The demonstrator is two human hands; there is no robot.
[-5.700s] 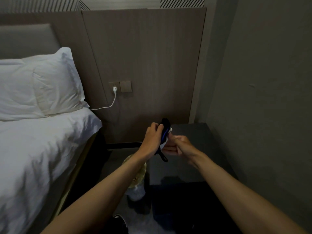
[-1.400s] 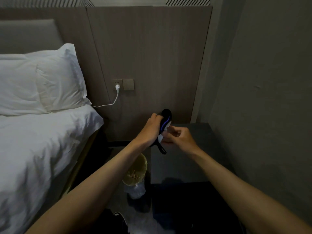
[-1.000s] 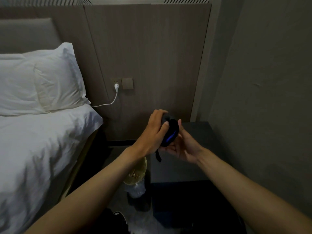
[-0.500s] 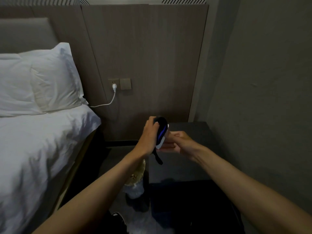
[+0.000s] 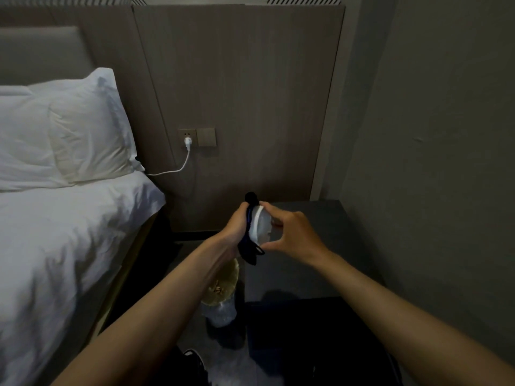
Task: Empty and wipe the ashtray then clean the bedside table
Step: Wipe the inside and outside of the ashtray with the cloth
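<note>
Standing beside the bed point(image 5: 69, 246), the person holds both hands out over the near-left corner of the dark bedside table point(image 5: 320, 218), and everything else places itself from that table. Left of it on the floor sits the bin point(image 5: 221, 285), its opening showing pale scraps, almost straight below the hands. Above the table and to its left, a white charger cable point(image 5: 178, 168) hangs from the wall socket toward the pillow point(image 5: 83, 129).

Held up on edge over the table corner is the pale round ashtray point(image 5: 260, 225), its rim running roughly top to bottom and its hollow face turned toward the left hand. The right hand point(image 5: 289, 235) is the one carrying it: thumb under the lower rim, fingertips over the upper rim, closed around it from the table side. The left hand point(image 5: 237, 224) presses a dark cloth point(image 5: 248, 243) with a blue streak against the ashtray's inner face, fingers wrapped tight on the bunched fabric, a loose tail of it dangling below.

Judging by this, wiping is under way; the table top itself looks not yet wiped. The ashtray lies between the two hands, touching both.
</note>
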